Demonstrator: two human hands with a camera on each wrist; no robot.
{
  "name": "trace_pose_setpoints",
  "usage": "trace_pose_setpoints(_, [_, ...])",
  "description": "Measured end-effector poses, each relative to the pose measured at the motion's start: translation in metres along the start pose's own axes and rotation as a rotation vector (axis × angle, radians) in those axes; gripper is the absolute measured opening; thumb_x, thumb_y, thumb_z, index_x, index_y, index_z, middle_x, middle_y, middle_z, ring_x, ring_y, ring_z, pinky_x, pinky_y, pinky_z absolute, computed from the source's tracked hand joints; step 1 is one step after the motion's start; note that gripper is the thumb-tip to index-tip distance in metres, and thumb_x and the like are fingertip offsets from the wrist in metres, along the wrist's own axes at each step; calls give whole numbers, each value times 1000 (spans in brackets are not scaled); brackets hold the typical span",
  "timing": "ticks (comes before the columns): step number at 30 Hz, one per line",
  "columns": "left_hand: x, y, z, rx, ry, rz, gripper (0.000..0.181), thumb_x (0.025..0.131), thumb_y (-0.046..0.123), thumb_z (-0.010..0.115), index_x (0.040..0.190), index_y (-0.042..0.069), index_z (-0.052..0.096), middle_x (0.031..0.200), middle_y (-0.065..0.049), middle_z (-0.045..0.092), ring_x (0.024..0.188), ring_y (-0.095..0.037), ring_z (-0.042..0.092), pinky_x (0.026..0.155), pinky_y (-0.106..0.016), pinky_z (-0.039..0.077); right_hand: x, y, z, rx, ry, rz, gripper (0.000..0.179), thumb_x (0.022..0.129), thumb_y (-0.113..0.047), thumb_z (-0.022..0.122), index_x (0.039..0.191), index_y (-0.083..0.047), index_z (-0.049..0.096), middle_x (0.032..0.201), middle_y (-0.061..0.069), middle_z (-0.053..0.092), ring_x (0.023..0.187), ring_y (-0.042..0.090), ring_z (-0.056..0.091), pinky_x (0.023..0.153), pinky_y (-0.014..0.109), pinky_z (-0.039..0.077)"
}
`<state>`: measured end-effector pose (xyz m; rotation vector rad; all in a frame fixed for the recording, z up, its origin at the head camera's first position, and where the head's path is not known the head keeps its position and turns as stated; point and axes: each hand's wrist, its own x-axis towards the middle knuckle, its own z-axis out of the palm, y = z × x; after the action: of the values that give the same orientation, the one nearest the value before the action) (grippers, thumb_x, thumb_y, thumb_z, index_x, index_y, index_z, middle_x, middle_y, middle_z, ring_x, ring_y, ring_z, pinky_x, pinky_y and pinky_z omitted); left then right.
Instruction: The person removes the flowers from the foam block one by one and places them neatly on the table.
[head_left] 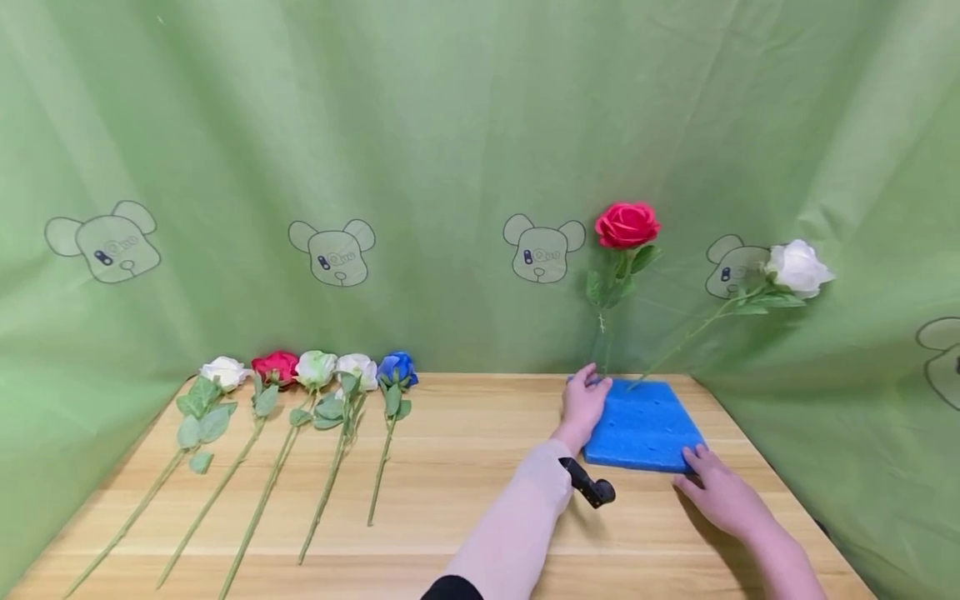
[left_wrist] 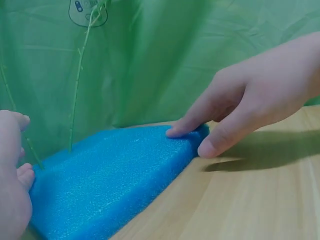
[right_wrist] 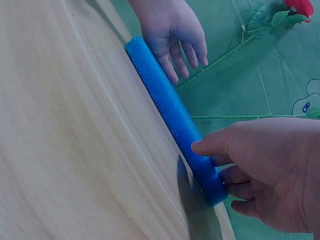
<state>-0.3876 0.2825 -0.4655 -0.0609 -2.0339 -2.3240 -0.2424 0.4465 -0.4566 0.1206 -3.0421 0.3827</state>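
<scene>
A flat blue foam block (head_left: 641, 425) lies on the right part of the table. A red rose (head_left: 627, 226) stands upright from its far edge, and a white rose (head_left: 799, 268) leans to the right beside it. My left hand (head_left: 585, 407) rests along the block's far left edge, with fingers (right_wrist: 178, 59) fairly straight in the right wrist view. At the near right corner, my right hand (head_left: 726, 493) grips the foam: in the left wrist view its thumb lies by the side face while a finger (left_wrist: 187, 122) presses on top.
Several roses lie in a row on the left of the wooden table (head_left: 465, 467): a white rose (head_left: 225, 372), a red rose (head_left: 276, 367), a pale green rose (head_left: 316, 368), another white rose (head_left: 358, 371) and a blue rose (head_left: 397, 368). A green curtain (head_left: 442, 167) hangs behind.
</scene>
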Motion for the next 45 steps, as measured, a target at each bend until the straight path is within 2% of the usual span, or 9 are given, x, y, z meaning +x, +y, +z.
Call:
trace_pose_setpoints(4, [4,-1,1,32,-7,7,44,92,20,68,132,7,59,127,-12,65,115,-26,64,98,-37,53,-1,1,2,-3,9,-4,61,97,-29,57,135,17,42,142,45,29,128,62,32,101,72,34])
trace_pose_setpoints(9, [7,-3,2,139,10,8,39,91,22,69,128,10,63,120,-4,70,112,-19,66,95,-32,55,0,1,4,0,4,-10,61,97,-29,57,135,17,43,142,44,30,128,61,33,101,71,34])
trace_pose_setpoints(16, [13,0,0,274,10,53,30,92,19,68,120,12,69,112,1,74,107,-17,68,99,-38,49,0,-1,1,-1,10,-3,62,97,-29,57,135,17,42,143,44,29,129,62,32,102,72,34])
trace_pose_setpoints(19, [15,0,0,353,22,64,25,92,19,68,116,16,72,106,5,75,101,-13,69,92,-37,47,0,-1,1,-2,16,-8,61,97,-28,58,135,17,42,142,44,29,129,61,32,102,71,33])
trace_pose_setpoints(22, [16,0,0,392,34,68,21,92,19,68,112,18,74,101,6,76,96,-12,69,84,-33,48,0,-1,2,-2,20,-10,61,97,-28,58,135,17,43,142,44,29,129,61,33,103,71,33])
trace_pose_setpoints(33, [18,1,1,464,54,51,13,90,21,70,101,21,78,91,6,76,90,-12,68,77,-29,47,-2,-4,0,1,17,-6,61,97,-27,58,135,17,42,142,44,29,129,61,32,102,71,33])
trace_pose_setpoints(38, [19,0,3,481,58,53,11,88,21,72,98,20,78,88,6,75,87,-12,67,74,-29,45,-3,-5,-1,0,22,-3,61,97,-27,58,135,17,43,142,44,29,129,61,33,102,71,33])
trace_pose_setpoints(45, [20,-1,4,483,65,77,9,89,19,71,95,17,78,87,3,75,83,-12,67,70,-25,49,-3,-5,0,-5,21,-4,61,97,-28,58,135,16,43,142,44,30,129,61,33,102,71,34])
